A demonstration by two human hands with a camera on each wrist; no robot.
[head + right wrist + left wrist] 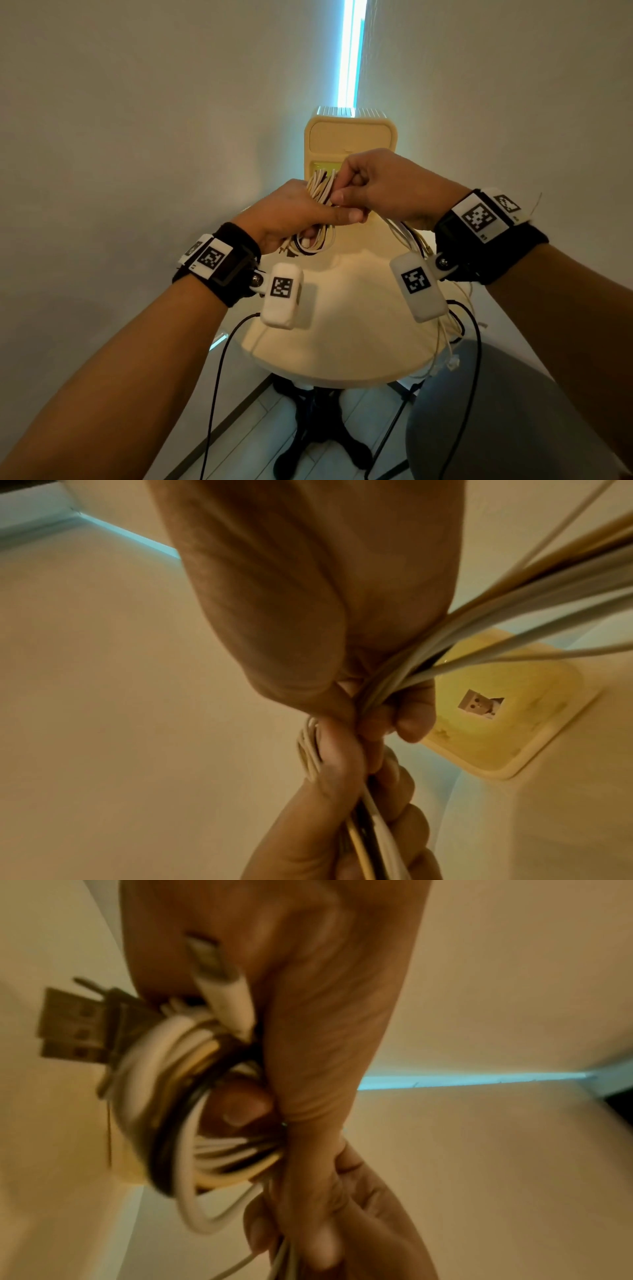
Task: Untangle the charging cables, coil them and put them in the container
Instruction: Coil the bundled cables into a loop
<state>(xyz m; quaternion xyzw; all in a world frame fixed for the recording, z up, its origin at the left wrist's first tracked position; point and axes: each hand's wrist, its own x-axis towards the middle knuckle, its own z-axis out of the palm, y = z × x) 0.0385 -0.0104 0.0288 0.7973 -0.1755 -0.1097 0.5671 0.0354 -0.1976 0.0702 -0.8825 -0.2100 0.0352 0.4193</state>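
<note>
My left hand (294, 216) grips a coil of white, yellow and black charging cables (318, 192) above the round table (342, 335). In the left wrist view the cable coil (178, 1110) loops round the fingers, with USB plugs (75, 1026) sticking out on the left. My right hand (376, 188) pinches the loose cable strands (514, 601) right next to the left thumb; these strands (407, 236) trail down to the right. Behind the hands stands the cream container (352, 137), its lid raised; its yellow inside (514, 696) shows in the right wrist view.
The hands are in a narrow corner between two pale walls, with a bright light strip (351, 51) in the gap. Loose cable ends (448, 346) hang over the table's right edge. Black wrist-camera leads (219, 377) drop toward the floor. A grey rounded seat (496, 411) is at the lower right.
</note>
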